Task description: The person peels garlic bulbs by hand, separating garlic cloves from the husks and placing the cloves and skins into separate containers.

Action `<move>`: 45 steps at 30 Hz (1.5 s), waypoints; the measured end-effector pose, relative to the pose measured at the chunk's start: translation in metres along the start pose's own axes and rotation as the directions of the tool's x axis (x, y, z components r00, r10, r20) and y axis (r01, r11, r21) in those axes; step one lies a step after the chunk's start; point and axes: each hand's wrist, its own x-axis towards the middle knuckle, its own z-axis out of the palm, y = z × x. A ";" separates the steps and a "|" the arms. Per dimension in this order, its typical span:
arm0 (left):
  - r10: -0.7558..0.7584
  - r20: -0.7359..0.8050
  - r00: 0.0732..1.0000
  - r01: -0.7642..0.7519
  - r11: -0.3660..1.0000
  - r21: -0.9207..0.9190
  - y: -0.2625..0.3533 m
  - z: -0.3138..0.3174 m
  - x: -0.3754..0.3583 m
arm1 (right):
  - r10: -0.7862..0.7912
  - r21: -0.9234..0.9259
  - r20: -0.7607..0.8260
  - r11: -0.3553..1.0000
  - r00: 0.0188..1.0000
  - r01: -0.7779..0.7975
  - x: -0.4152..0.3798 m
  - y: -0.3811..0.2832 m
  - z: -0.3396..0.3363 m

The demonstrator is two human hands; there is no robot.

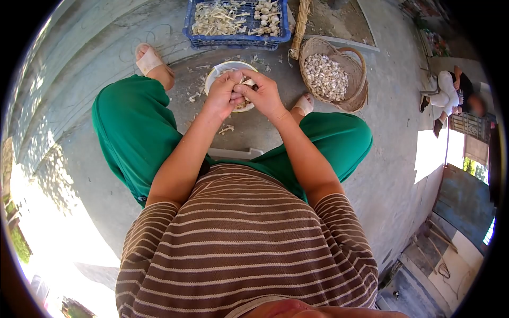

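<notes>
My left hand (pixel 222 93) and my right hand (pixel 263 94) meet in front of me, fingers closed together around a garlic bulb (pixel 248 82). Only a pale part of the bulb shows between the fingers; the rest is hidden. Directly beneath the hands stands a white bowl (pixel 213 75) with garlic bits in it, partly covered by my hands. To the right, a wicker basket (pixel 356 71) holds many loose garlic cloves (pixel 326 77). Beyond the bowl, a blue plastic crate (pixel 233 42) contains dry garlic stalks (pixel 217 20) on its left side and whole garlic bulbs (pixel 266 18) on its right.
Scraps of garlic skin (pixel 196 95) litter the concrete floor (pixel 392 127) around the bowl. A bundled straw broom (pixel 300 29) lies between crate and basket. My sandalled feet flank the bowl. Far right, another person (pixel 450 93) sits.
</notes>
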 end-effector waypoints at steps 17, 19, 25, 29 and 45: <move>0.304 0.062 0.951 -0.308 0.948 0.079 -0.006 0.011 0.003 | 0.728 0.887 0.217 0.132 0.650 -0.443 -0.015 0.025 0.012; 0.323 0.116 0.939 -0.342 0.905 0.253 -0.010 0.016 -0.001 | 0.767 0.896 0.255 0.041 0.589 -0.441 -0.013 0.019 0.021; 0.369 0.211 0.905 -0.425 0.788 0.447 -0.014 0.023 -0.001 | 0.758 0.943 0.244 -0.040 0.605 -0.329 -0.014 0.035 0.035; 0.392 0.171 0.904 -0.427 0.802 0.419 -0.015 0.033 -0.001 | 0.759 0.951 0.290 -0.161 0.583 -0.264 -0.019 0.058 0.026; 0.312 -0.232 0.921 -0.247 0.931 0.270 -0.028 -0.004 0.036 | 0.905 0.858 -0.374 0.254 0.203 0.447 0.015 0.139 -0.111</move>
